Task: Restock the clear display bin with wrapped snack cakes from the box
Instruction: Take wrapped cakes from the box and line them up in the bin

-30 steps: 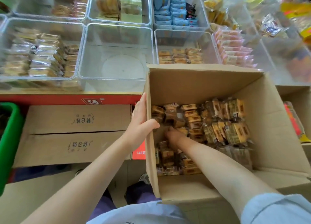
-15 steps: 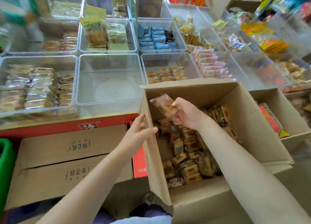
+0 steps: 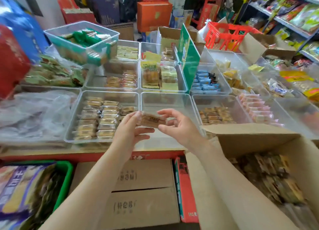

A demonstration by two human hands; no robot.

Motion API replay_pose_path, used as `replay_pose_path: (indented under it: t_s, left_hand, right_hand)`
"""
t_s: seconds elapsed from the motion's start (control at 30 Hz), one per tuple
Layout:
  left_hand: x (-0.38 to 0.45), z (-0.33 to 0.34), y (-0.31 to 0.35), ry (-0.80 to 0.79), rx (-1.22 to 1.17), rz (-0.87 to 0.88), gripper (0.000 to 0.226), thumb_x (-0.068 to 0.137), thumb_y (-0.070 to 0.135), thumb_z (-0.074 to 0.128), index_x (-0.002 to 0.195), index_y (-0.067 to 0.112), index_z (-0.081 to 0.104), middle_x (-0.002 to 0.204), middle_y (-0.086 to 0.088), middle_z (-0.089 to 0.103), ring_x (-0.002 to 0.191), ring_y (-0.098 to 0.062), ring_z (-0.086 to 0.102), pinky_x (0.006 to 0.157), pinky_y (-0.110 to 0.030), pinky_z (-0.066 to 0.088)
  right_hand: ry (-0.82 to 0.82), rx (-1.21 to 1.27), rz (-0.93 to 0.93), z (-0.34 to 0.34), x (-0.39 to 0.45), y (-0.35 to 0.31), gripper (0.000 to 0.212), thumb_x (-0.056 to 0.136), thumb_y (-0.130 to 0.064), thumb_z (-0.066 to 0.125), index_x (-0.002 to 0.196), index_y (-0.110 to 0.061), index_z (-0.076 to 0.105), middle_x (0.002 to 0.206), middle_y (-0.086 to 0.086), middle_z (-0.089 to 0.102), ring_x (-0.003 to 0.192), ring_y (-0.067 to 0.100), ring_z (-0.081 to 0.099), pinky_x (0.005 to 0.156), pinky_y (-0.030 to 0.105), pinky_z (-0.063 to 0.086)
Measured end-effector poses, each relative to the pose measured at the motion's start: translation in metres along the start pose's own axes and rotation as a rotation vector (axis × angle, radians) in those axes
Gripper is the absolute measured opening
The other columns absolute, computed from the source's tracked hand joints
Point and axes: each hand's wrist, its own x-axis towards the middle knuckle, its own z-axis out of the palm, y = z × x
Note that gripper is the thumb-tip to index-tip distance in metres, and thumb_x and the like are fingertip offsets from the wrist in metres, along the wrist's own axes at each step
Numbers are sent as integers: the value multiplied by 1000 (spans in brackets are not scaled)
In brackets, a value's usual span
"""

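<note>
Both hands, left hand and right hand, now pinching one snack cake, lifted from box; hovering over empty clear bin; placing next.

Wrapped snack cake above empty bin

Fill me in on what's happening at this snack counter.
A person is restocking. Both hands hold one wrapped snack cake over the front of an empty clear display bin: the left hand pinches its left end, the right hand its right end. The open cardboard box at the right holds many more cakes. Neighbouring bins are already partly filled.
</note>
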Motion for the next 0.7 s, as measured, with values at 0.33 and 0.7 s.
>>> replay_pose_path:
  t_s: [0.33,0.7]
  left_hand:
    - [113,-186,14,310,669,72,39,104,37,50,133,11,56,124,-8,65,101,-22,62,83,-37,50]
    - [153,-269,-40,179,1605,171,71,95,52,18,154,20,41,160,-5,39,150,-23,27,121,-43,10]
  right_hand:
    - [15,-327,-14,143,122,-13,33,86,-15,75,117,-23,67,106,-4,65,92,11,59,70,2,40]
    - [127,-682,110,170,281,28,32,92,-12,63,123,-17,62,113,6,49,93,24,58,81,32,46]
